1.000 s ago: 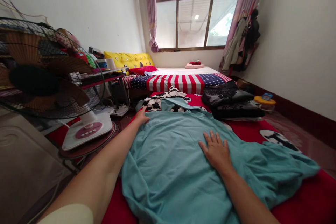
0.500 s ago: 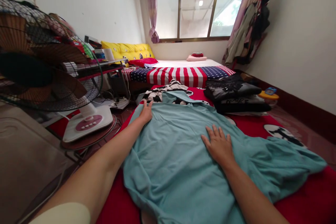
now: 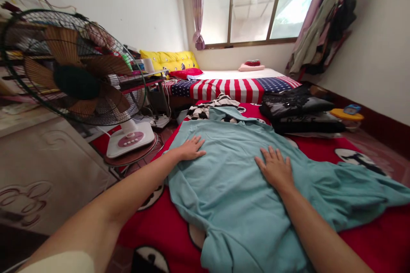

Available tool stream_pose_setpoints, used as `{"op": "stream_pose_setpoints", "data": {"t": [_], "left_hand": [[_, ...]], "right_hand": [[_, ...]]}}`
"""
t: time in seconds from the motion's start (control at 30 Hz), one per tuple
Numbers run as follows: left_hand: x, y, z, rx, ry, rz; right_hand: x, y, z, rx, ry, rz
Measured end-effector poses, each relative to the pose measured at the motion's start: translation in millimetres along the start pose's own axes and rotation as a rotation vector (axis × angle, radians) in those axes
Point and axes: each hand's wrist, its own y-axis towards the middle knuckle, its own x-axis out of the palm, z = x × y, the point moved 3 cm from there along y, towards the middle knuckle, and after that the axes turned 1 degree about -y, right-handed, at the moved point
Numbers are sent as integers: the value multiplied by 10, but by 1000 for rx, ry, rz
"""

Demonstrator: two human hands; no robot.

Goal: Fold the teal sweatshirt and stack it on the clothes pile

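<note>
A teal long-sleeved shirt [image 3: 230,179] lies spread over a red patterned blanket [image 3: 144,230]. Its one sleeve stretches out to the right, and the cloth shows soft wrinkles. My left hand [image 3: 191,148] rests on the upper left part of the shirt with fingers extended. Flat on the shirt's right half lies my right hand [image 3: 275,168], its fingers spread. Neither hand grips the fabric. Beyond the shirt's far edge sits a bunched black-and-white cloth [image 3: 221,103], partly covered by the teal fabric.
A stack of dark folded clothes [image 3: 297,113] stands at the far right of the blanket. On the left, a fan [image 3: 80,81] stands on a round stool [image 3: 128,158]. Farther back is a bed with a striped cover [image 3: 224,89]. A yellow stool [image 3: 346,115] is at right.
My left hand has left the shirt's far left edge and moved nearer, onto the cloth, with fingers opened. My right hand stays flat on the shirt. The view has turned left.
</note>
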Motion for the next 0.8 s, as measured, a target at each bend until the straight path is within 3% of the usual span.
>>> {"op": "stream_pose_setpoints", "data": {"t": [0.07, 0.2, 0.27, 0.4, 0.53, 0.67, 0.8], "left_hand": [[-126, -285, -3, 39, -7, 40], [-371, -1053, -120, 27, -94, 425], [-383, -1397, -222, 26, -136, 512], [-197, -1731, -384, 100, -133, 370], [-33, -1712, -391, 150, -78, 257], [-90, -1596, -246, 155, 27, 198], [-256, -1555, -76, 254, 198, 119]], "right_hand": [[4, -1, 0, -5, 3, 11], [20, 4, -3, -2, 14, 35], [26, 7, -6, -2, 23, 45], [30, 9, -7, 0, 24, 48], [33, 12, 1, -7, 20, 55], [47, 24, 19, -8, 13, 49], [41, 30, 24, -12, 12, 49]]}}
